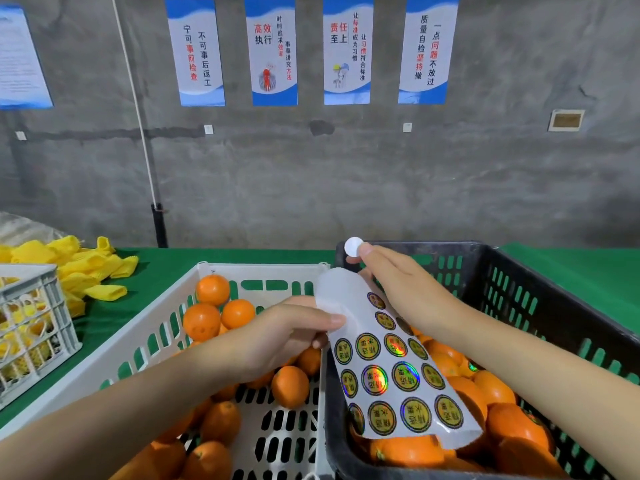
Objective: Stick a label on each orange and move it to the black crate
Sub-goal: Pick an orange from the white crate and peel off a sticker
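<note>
Label (pixel 353 246): looks thin, light and sticky, best held by the edge, pinched in right hand (pixel 398 289). Floppy sticker sheet (pixel 388 372) gripped near its top in left hand (pixel 287 330).

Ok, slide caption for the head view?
Left hand holds label sheet; right hand pinches a peeled label near the black crate.

A single head-worn wide-angle view looks forward and slightly down, close above the white crate (pixel 263 270) and black crate (pixel 433 247), facing the far concrete wall (pixel 311 174).
</note>
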